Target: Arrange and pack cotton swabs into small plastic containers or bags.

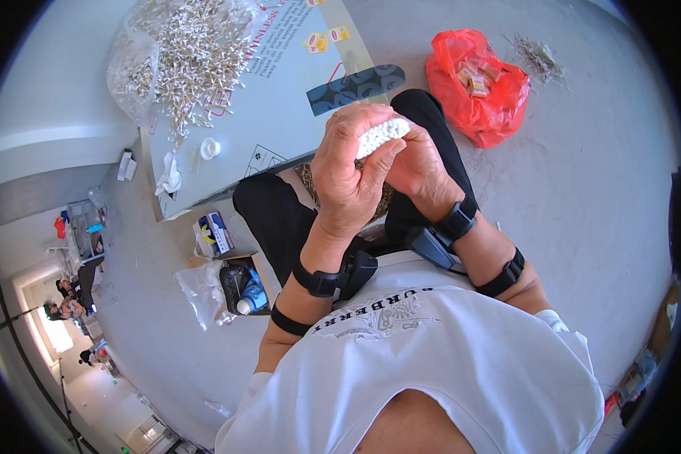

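A tight bundle of cotton swabs (382,138) shows its white tips between my two hands, above my lap. My left hand (346,170) is closed around the bundle's left side, with the thumb pressed along the lower edge. From the right, my right hand (422,168) wraps the other side, its thumb lying against the tips. The sticks below the tips are hidden by my fingers. A large heap of loose cotton swabs (197,60) spills out of a clear plastic bag (135,57) on the table's far left part.
The table (204,181) also bears a small white round cup (210,148), crumpled white tissue (169,175), a dark patterned strip (356,89) and yellow labels (315,43). A red plastic bag (507,102) with small packets stands right on the floor. Boxes (213,233) sit at lower left.
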`<state>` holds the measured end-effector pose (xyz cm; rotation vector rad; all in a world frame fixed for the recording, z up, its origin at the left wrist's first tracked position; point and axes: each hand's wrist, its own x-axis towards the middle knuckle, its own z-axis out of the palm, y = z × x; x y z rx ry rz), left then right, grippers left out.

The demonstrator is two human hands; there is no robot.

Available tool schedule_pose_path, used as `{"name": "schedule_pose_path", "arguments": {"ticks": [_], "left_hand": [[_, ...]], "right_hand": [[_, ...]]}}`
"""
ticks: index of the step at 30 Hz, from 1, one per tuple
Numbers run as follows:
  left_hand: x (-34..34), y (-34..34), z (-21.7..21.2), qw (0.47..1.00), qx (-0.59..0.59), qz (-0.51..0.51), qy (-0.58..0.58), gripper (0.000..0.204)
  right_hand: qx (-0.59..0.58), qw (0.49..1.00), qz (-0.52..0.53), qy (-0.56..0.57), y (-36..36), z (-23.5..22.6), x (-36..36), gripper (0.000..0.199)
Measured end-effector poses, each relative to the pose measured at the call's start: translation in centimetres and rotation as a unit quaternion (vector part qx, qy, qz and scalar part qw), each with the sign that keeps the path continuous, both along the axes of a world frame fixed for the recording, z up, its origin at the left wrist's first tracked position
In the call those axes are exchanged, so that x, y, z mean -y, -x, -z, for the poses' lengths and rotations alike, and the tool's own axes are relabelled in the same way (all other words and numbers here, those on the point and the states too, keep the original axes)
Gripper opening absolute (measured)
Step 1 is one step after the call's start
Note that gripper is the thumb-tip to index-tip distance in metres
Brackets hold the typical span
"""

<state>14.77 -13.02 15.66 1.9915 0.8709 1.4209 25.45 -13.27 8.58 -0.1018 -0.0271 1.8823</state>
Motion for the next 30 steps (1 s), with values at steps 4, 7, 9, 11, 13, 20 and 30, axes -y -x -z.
{"name": "schedule_pose_path", "arguments": {"ticks": [4, 7, 9, 11, 13, 20, 30], "left_hand": [[-0.8, 0.9, -0.2, 0.993, -0.098, 0.008, -0.059, 0.031], [-0.8, 1.2, 0.0, 0.994, -0.099, -0.027, -0.037, 0.031], [-0.7, 1.3, -0.1, 0.994, -0.104, -0.04, -0.014, 0.032], [-0.6, 1.5, 0.2, 0.992, -0.111, -0.054, 0.009, 0.034], [-0.8, 1.7, 1.0, 0.994, -0.034, -0.02, 0.098, 0.042], [-1.3, 2.3, 2.3, 0.976, 0.081, 0.039, 0.199, 0.049], [-1.2, 2.7, 2.2, 0.982, 0.024, 0.046, 0.181, 0.059]], "right_hand": [[0.03, 0.999, 0.003, -0.034, -0.3, 0.2, -0.2, 0.023], [0.017, 1.0, -0.024, -0.011, -0.4, 0.3, -0.5, 0.02], [0.034, 0.999, -0.032, 0.0, -0.3, 0.7, -0.5, 0.019], [0.026, 0.999, -0.03, 0.014, 0.0, 0.8, -0.6, 0.017], [0.039, 0.996, -0.027, 0.078, 0.5, 0.5, -0.8, 0.017], [0.037, 0.987, -0.018, 0.153, 1.5, 1.7, -0.9, 0.019], [0.008, 0.985, -0.003, 0.17, 2.5, 1.5, -0.8, 0.016]]}}
